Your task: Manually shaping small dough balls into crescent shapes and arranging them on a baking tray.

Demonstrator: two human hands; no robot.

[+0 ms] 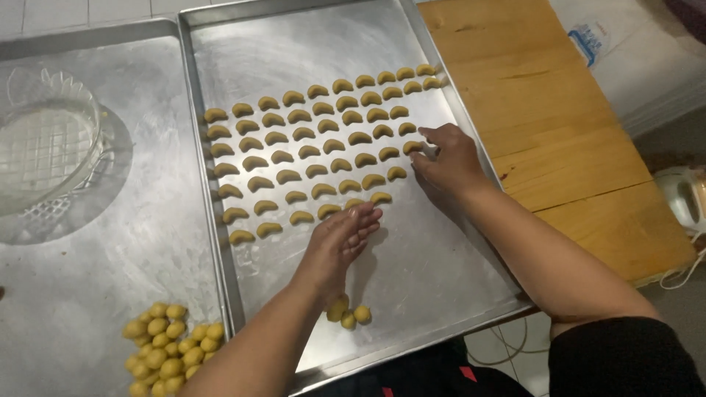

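A large metal baking tray [441, 272] holds several rows of small crescent-shaped dough pieces [309, 153]. My right hand [448, 158] rests at the right end of a row, fingertips touching a crescent [412, 146]. My left hand [342, 239] hovers flat over the lower rows, fingers together, near the crescent [381, 197] at the end of the second-lowest row. Three small dough balls [349, 314] lie on the tray just below my left wrist. Whether either hand hides a piece under it I cannot tell.
A pile of yellow dough balls [168, 348] sits on a second metal tray [73, 294] at the left. A clear glass bowl [44, 140] stands at its upper left. A wooden board [559, 125] lies to the right, with a white appliance [687, 195] beyond it.
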